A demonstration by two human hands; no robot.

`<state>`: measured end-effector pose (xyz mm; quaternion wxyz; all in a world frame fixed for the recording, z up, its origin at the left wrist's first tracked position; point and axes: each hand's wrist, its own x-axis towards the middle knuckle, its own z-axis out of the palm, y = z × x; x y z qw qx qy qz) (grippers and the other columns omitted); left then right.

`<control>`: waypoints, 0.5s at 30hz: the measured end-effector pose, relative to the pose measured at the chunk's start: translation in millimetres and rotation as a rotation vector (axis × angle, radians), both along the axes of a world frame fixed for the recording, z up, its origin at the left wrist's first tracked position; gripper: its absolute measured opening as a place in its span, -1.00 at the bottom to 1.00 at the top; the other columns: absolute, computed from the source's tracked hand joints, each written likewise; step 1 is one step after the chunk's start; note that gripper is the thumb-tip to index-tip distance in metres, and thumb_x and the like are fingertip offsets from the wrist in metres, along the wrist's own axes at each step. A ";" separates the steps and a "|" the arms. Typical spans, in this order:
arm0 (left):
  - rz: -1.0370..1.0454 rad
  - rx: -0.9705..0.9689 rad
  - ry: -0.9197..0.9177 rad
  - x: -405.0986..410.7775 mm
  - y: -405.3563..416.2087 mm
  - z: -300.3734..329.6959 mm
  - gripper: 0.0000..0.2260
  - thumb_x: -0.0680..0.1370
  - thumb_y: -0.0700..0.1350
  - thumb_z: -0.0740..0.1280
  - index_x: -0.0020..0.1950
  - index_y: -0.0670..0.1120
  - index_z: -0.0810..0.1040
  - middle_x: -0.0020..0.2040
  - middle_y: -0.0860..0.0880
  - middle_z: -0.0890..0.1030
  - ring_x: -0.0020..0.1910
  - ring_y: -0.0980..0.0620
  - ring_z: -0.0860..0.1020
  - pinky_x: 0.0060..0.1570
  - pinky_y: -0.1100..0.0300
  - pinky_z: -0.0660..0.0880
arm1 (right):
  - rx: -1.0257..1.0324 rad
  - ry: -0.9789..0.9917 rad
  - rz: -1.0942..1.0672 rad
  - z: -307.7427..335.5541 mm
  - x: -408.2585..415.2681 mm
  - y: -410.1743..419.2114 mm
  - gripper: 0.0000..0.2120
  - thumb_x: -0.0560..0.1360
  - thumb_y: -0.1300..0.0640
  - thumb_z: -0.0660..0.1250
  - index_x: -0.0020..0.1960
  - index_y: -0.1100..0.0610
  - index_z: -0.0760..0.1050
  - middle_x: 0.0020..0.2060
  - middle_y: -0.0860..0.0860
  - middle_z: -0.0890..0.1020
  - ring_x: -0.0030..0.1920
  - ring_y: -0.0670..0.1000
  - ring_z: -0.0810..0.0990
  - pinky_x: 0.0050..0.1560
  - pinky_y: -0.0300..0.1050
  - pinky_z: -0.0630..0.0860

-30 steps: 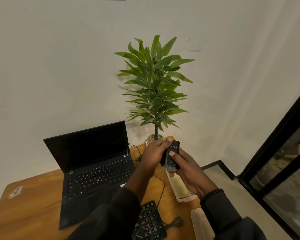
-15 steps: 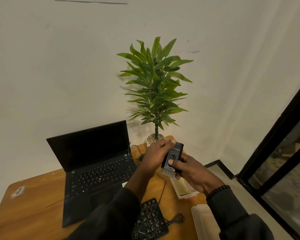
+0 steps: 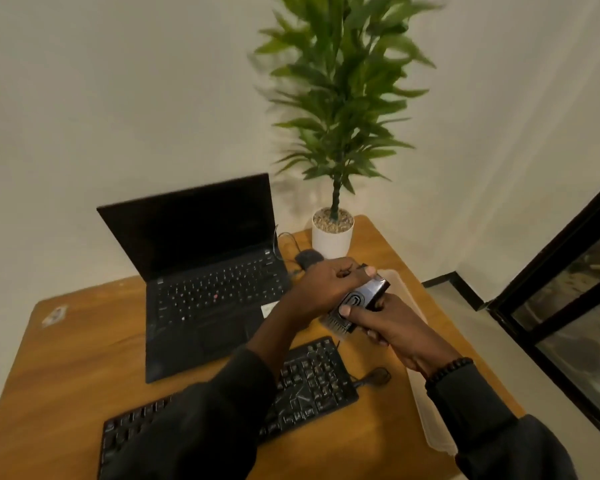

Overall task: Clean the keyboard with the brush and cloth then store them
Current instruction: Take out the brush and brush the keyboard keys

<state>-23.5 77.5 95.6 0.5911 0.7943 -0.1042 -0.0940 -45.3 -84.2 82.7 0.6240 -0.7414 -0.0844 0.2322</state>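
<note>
A small black cleaning brush [image 3: 361, 301] with pale bristles at its lower left end is held above the wooden table [image 3: 66, 358]. My left hand [image 3: 326, 285] grips its upper end from the left. My right hand [image 3: 385, 323] holds its body from below, thumb pressed on the front. The black keyboard [image 3: 312, 379] lies flat on the table below my arms, partly hidden by my left sleeve. No cloth is visible.
An open black laptop [image 3: 205, 271] sits at the back left. A potted plant [image 3: 333, 230] stands at the back, a dark mouse [image 3: 307, 258] beside it. A pale open container [image 3: 426, 410] lies along the table's right edge. A black-framed glass door [image 3: 568, 289] is on the right.
The view has tilted down, showing more of the table and keyboard. Both hands have lowered the brush toward the table, and it now lies more slanted, bristles toward the lower left.
</note>
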 end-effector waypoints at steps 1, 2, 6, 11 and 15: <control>-0.006 0.023 -0.019 -2.4 2.5 -9.2 -0.68 0.61 0.09 0.31 -0.14 -0.15 0.53 -0.27 -0.04 0.59 -0.29 0.08 0.56 -0.24 0.15 0.47 | -0.004 -0.005 -0.025 -12.0 -3.8 3.0 -0.78 0.43 -0.03 0.48 -0.04 0.08 0.61 -0.35 0.12 0.47 -0.42 -0.02 0.32 -0.46 -0.19 0.25; -0.014 0.035 -0.035 -4.2 4.2 -15.3 -0.68 0.62 0.07 0.31 -0.09 -0.19 0.55 -0.21 -0.11 0.62 -0.23 0.04 0.59 -0.19 0.12 0.48 | 0.008 -0.019 -0.051 -21.5 -6.9 5.1 -0.84 0.44 0.01 0.48 -0.07 0.08 0.61 -0.37 0.12 0.46 -0.43 -0.01 0.31 -0.46 -0.17 0.24; 0.002 0.003 -0.101 -13.4 7.1 -46.1 -0.73 0.66 0.01 0.23 0.09 -0.18 0.58 -0.06 -0.12 0.64 -0.06 0.01 0.62 -0.02 0.07 0.53 | 0.127 -0.084 -0.222 -67.2 -18.8 13.0 -0.92 0.47 0.14 0.44 -0.12 0.14 0.57 -0.47 0.05 0.39 -0.51 -0.05 0.25 -0.54 -0.23 0.17; 0.181 0.086 -0.127 -38.1 37.3 -94.2 -0.72 0.62 0.07 0.28 0.24 -0.06 0.51 0.08 0.00 0.57 0.03 0.11 0.55 -0.06 0.31 0.52 | 0.317 -0.163 -0.419 -124.6 -35.2 12.4 -0.72 0.35 -0.06 0.44 -0.06 0.12 0.60 -0.42 0.04 0.41 -0.48 -0.05 0.27 -0.56 -0.27 0.19; 0.102 0.312 -0.080 -83.2 68.7 -123.9 -0.30 0.43 0.22 0.43 0.47 -0.01 0.29 0.36 0.01 0.42 0.30 0.06 0.43 0.28 0.14 0.44 | 0.422 -0.221 -0.472 -162.6 -62.2 11.0 -0.67 0.38 -0.04 0.44 -0.02 0.18 0.57 -0.38 0.05 0.45 -0.47 -0.09 0.34 -0.54 -0.29 0.26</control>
